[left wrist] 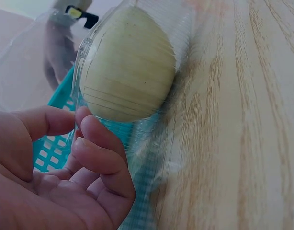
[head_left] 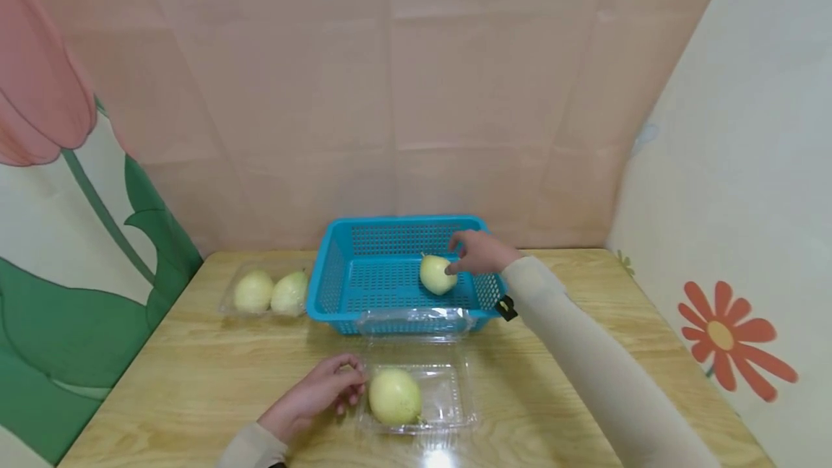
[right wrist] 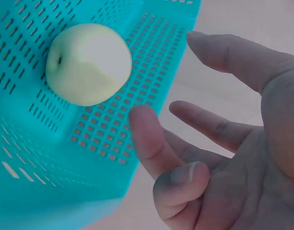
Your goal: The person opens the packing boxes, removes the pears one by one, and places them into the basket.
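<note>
In the head view my left hand point(head_left: 323, 390) is at the left side of an open clear plastic clamshell box point(head_left: 448, 396). The left wrist view shows its thumb and fingertips pinching the box's rim. One pale yellow-green pear point(head_left: 394, 396) lies in the left half of the box. My right hand point(head_left: 482, 252) is over the right part of a blue basket point(head_left: 328, 266), its fingers spread and apart. Just left of that hand, another pear point(head_left: 437, 274) rests in the basket; the right wrist view shows the hand point(right wrist: 223, 143) apart from this pear.
Two pears point(head_left: 253, 291) sit in a second clear box point(head_left: 229, 302) left of the basket on the wooden table point(head_left: 175, 388). The open box's raised lid point(head_left: 416, 322) leans at the basket's front. A pinkish backdrop point(head_left: 390, 92) stands behind.
</note>
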The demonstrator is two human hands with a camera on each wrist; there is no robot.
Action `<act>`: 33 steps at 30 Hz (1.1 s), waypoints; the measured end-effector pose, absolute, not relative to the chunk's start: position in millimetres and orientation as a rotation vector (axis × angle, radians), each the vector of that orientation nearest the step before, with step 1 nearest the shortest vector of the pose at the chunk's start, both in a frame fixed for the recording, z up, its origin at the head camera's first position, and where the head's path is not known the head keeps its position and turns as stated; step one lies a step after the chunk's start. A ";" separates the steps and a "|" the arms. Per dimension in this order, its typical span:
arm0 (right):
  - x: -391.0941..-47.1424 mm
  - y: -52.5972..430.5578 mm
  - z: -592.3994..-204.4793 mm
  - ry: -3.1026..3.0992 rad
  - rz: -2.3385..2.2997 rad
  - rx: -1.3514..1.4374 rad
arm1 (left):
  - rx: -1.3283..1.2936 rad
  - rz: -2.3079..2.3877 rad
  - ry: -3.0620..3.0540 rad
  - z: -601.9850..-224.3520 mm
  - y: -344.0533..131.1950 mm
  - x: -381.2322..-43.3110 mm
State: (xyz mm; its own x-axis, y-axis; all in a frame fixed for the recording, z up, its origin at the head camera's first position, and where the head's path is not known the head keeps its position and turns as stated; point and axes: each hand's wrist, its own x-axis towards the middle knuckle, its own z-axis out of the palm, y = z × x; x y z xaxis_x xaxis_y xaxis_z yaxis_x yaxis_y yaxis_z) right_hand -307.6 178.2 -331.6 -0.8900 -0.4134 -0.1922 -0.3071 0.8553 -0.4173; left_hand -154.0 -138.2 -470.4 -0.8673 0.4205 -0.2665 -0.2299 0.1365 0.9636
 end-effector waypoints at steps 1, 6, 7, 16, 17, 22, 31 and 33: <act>-303.7 179.0 -330.6 2.766 -0.558 -0.567 | 0.184 1.785 1.937 -470.5 -138.3 -153.4; -286.6 186.2 -333.1 2.849 -0.592 -0.682 | 0.201 1.798 1.929 -472.9 -138.5 -152.5; -283.3 188.2 -334.2 2.863 -0.608 -0.709 | 0.203 1.800 1.927 -473.1 -138.4 -152.6; -249.5 210.4 -342.1 2.984 -0.699 -0.886 | 0.205 1.799 1.928 -472.6 -138.1 -154.6; -245.6 212.3 -342.8 2.991 -0.691 -0.885 | 0.207 1.800 1.928 -472.7 -138.0 -154.7; -226.1 218.2 -347.9 2.978 -0.627 -0.925 | 0.203 1.803 1.931 -472.9 -137.6 -154.7; -195.1 216.7 -353.3 3.027 -0.506 -0.916 | 0.182 1.806 1.919 -472.3 -138.8 -153.5; -189.3 215.8 -352.8 3.033 -0.477 -0.905 | 0.181 1.806 1.918 -472.7 -139.5 -153.3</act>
